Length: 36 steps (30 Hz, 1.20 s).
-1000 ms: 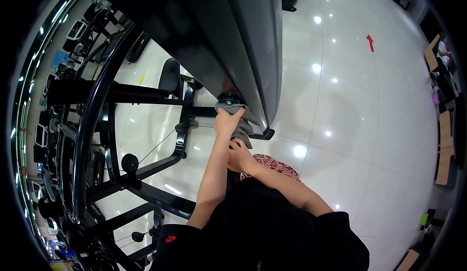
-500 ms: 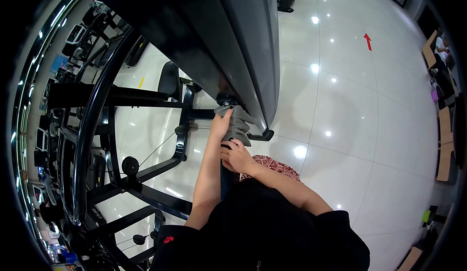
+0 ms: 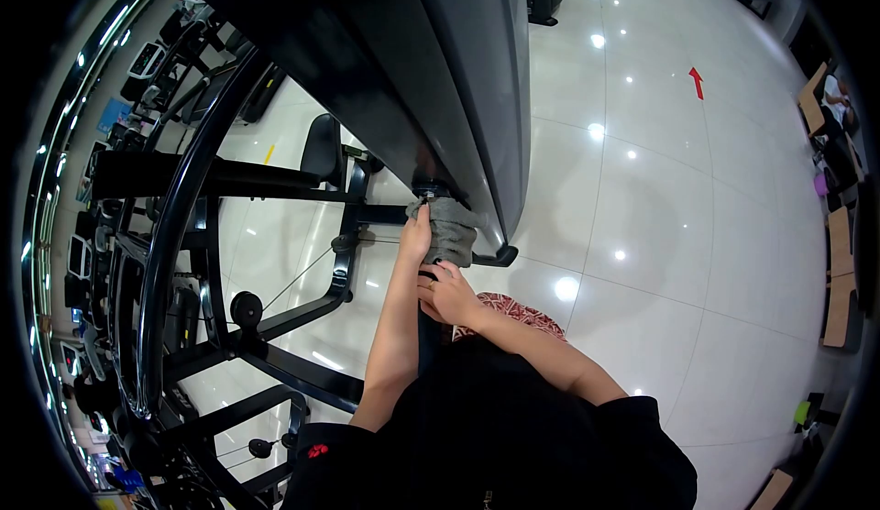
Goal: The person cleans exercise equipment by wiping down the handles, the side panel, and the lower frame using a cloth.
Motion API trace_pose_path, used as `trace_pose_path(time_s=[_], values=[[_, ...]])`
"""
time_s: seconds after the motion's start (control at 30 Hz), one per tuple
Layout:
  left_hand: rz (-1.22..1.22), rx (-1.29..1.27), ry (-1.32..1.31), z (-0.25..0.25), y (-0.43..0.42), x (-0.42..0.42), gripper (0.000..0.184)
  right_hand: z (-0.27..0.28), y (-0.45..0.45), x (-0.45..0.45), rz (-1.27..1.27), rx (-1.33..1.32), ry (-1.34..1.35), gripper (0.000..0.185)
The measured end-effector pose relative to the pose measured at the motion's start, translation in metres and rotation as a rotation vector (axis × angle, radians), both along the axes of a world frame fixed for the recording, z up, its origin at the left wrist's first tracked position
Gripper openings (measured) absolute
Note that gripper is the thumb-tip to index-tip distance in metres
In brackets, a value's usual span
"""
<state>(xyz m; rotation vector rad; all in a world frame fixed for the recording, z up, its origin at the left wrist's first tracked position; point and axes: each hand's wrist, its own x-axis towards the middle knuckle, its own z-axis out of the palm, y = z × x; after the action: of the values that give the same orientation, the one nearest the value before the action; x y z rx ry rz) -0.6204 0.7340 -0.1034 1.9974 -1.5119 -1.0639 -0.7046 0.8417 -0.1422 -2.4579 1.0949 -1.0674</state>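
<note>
A crumpled grey cloth (image 3: 451,233) is wrapped over part of a black frame tube (image 3: 428,340) on a gym machine, just below the machine's dark grey cover (image 3: 458,98). My left hand (image 3: 417,235) grips the cloth along its left side, near a dark fitting (image 3: 429,189) under the cover. Below it, my right hand (image 3: 448,296) is closed around the tube, fingers curled over it, with one fingertip touching the cloth's lower edge. Part of the tube is hidden under the cloth and my hands.
Black machine frames (image 3: 312,377) with cables and pulleys (image 3: 246,308) stand to the left, beside a padded seat (image 3: 321,148). A black foot (image 3: 495,255) sticks out right of the cloth. Glossy tiled floor (image 3: 642,308) extends rightward, with a red arrow (image 3: 697,83). A person (image 3: 836,98) is at the far right.
My left hand has shifted slightly on the cloth, and the cloth's folds have changed, its lower edge rising a little. My right hand stays almost in place.
</note>
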Motion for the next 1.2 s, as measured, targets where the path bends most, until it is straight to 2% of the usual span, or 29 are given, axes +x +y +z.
trace_pose_path(time_s=[0.23,0.3,0.47,0.5,0.53,0.6,0.8,1.2], values=[[-0.026,0.008,0.064,0.008,0.007,-0.001,0.082,0.0,0.0,0.001,-0.005,-0.002,0.005,0.023],[0.006,-0.047,0.157,0.013,0.011,-0.004,0.069,-0.001,0.0,0.001,-0.005,-0.004,0.006,0.023],[0.015,-0.064,0.3,-0.029,-0.003,0.008,0.065,-0.001,-0.002,0.0,-0.002,-0.01,0.001,0.024],[0.021,-0.063,0.34,-0.024,-0.003,0.006,0.063,-0.002,-0.002,0.0,-0.001,-0.011,0.002,0.024],[0.023,-0.064,0.34,-0.018,-0.003,0.004,0.063,-0.003,-0.002,0.0,-0.001,-0.013,-0.009,0.024],[-0.003,-0.036,0.128,-0.002,-0.001,-0.001,0.06,-0.005,-0.002,0.001,0.004,-0.014,-0.018,0.025],[0.015,-0.005,0.283,0.017,0.003,-0.009,0.057,-0.006,-0.002,0.001,0.014,0.01,-0.033,0.025],[0.066,0.067,0.346,-0.005,-0.002,-0.001,0.055,-0.003,-0.003,-0.001,0.023,0.01,-0.006,0.026]])
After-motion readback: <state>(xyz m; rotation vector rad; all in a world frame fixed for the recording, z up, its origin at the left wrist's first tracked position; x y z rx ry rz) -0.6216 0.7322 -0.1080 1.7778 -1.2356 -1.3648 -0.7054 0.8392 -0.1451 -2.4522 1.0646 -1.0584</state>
